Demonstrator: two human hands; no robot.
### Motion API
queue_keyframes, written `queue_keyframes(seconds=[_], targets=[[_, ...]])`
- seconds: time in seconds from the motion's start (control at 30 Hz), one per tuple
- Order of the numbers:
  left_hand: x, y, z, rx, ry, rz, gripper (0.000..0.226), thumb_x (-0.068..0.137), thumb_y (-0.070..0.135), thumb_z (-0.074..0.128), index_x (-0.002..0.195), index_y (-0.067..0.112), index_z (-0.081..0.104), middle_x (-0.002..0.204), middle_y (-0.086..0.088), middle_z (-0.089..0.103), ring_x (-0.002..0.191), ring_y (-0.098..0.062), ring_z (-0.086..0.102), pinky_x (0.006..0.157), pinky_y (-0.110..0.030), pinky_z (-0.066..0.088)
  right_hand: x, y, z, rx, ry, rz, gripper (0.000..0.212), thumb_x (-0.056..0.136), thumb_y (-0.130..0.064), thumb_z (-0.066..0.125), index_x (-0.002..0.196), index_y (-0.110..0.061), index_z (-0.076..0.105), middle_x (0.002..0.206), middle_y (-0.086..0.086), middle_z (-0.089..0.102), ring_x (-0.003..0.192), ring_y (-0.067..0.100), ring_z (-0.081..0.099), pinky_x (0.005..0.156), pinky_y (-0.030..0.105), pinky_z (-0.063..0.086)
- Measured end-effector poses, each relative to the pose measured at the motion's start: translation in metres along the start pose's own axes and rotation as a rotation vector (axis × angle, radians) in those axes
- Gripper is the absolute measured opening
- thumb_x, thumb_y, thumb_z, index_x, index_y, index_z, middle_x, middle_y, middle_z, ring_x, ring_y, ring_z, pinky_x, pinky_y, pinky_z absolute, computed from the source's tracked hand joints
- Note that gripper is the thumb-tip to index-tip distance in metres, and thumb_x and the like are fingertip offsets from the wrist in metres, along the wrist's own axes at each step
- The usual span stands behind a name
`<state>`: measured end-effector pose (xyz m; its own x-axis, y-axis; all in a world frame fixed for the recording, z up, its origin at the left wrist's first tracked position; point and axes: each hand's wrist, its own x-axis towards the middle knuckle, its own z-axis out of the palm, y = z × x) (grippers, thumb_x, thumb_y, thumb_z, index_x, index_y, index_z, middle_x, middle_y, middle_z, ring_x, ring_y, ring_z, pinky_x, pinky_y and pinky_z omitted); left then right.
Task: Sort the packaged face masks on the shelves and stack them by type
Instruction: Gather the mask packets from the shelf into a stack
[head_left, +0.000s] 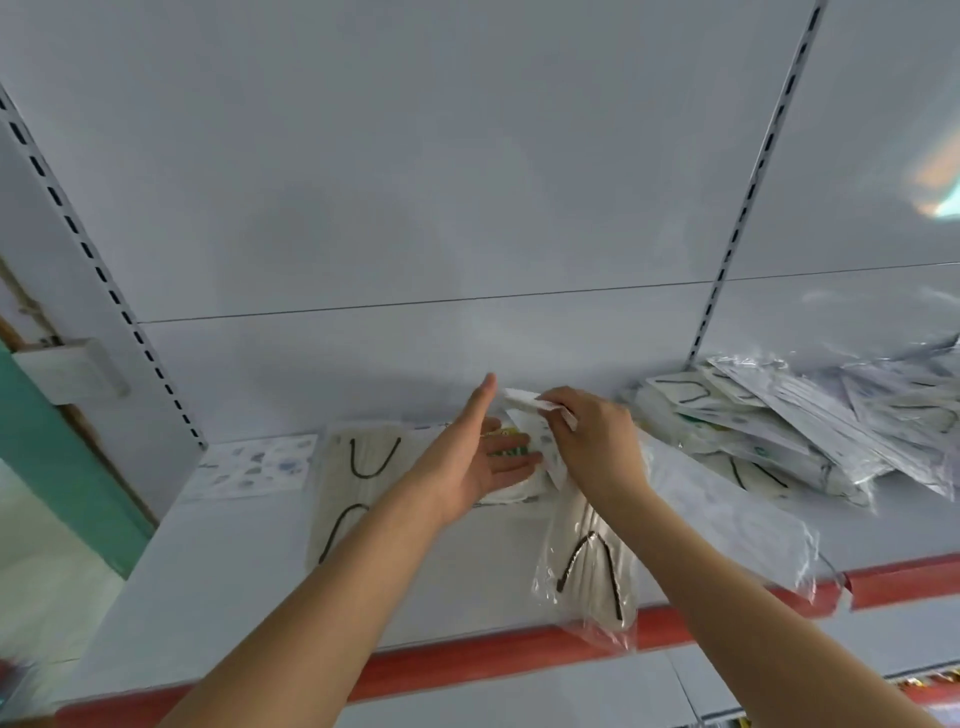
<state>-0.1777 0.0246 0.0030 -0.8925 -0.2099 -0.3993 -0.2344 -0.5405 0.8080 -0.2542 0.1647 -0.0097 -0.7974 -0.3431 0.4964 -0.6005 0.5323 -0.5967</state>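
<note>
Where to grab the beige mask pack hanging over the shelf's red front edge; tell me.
Pinch the beige mask pack at its overhanging lower end, coming from the front. That end juts past the red shelf edge, so fingers can close above and below it; its upper end lies under the right hand.

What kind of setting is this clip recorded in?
Most likely a retail shop aisle. It shows white metal shelving with slotted uprights, a red price-strip edge along the shelf front, and a loose pile of packaged face masks as stock.
</note>
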Motion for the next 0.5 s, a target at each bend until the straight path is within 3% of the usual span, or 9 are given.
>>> queue_keyframes(seconds=[0.07,0.13,0.2,0.27,0.37,0.43,0.5], targets=[[0.004,0.000,0.008,-0.028,-0.041,0.013,0.047,0.095,0.044,0.066,0.119,0.003,0.059,0.101,-0.020,0.068,0.085,-0.032,0.070,0.083,-0.043,0.058,-0.002,-0.006,0.004,0.026,-0.045,-0.163,0.022,0.082,-0.001,0.064,0.098,-0.014,0.071,0.095,0.001,0.070,0.087,0.022,0.063,0.072,0.029,0.044],[0.008,0.004,0.013,-0.051,0.051,0.090,0.028,0.101,0.019,0.057,0.124,0.004,0.062,0.096,-0.015,0.071,0.081,-0.025,0.069,0.075,-0.038,0.058,-0.002,-0.001,0.011,-0.028,-0.100,-0.355,0.026,0.077,0.000,0.068,0.099,-0.013,0.070,0.100,0.001,0.070,0.096,0.025,0.064,0.083,0.031,0.046],[0.012,0.010,0.010,-0.110,0.084,0.137,0.025,0.103,0.006,0.049,0.125,0.004,0.060,0.101,-0.016,0.072,0.089,-0.027,0.070,0.073,-0.038,0.061,0.002,0.007,0.010,-0.072,-0.118,-0.359,0.032,0.083,-0.006,0.070,0.114,-0.014,0.070,0.116,0.002,0.071,0.109,0.025,0.064,0.092,0.036,0.051],[0.013,0.015,0.003,-0.113,0.060,0.157,0.026,0.103,0.005,0.051,0.129,0.004,0.058,0.111,-0.017,0.072,0.102,-0.031,0.069,0.081,-0.041,0.062,0.010,0.015,0.006,-0.102,-0.062,-0.313,0.032,0.086,-0.011,0.070,0.118,-0.016,0.072,0.116,0.002,0.072,0.107,0.025,0.067,0.083,0.038,0.057],[0.013,0.020,-0.003,-0.058,0.075,0.169,0.024,0.103,0.014,0.056,0.125,0.005,0.060,0.110,-0.016,0.073,0.106,-0.033,0.069,0.084,-0.044,0.061,0.021,0.018,0.003,-0.222,0.010,-0.415,0.011,0.079,-0.019,0.075,0.090,-0.021,0.078,0.083,-0.002,0.076,0.072,0.023,0.072,0.051,0.029,0.052],[0.012,0.026,-0.004,-0.059,0.092,0.191,0.023,0.104,0.023,0.053,0.118,0.007,0.062,0.106,-0.015,0.075,0.101,-0.032,0.071,0.084,-0.046,0.061,0.028,0.019,0.001,-0.267,0.019,-0.416,0.006,0.081,-0.022,0.073,0.084,-0.021,0.078,0.076,-0.002,0.075,0.066,0.024,0.070,0.048,0.027,0.047],[0.010,0.031,-0.008,-0.060,0.138,0.218,0.024,0.105,0.027,0.052,0.111,0.008,0.065,0.102,-0.013,0.077,0.094,-0.029,0.073,0.085,-0.046,0.060,0.034,0.014,-0.009,-0.206,0.082,-0.251,0.007,0.089,-0.021,0.070,0.087,-0.019,0.076,0.080,-0.001,0.075,0.070,0.024,0.070,0.054,0.028,0.047]])
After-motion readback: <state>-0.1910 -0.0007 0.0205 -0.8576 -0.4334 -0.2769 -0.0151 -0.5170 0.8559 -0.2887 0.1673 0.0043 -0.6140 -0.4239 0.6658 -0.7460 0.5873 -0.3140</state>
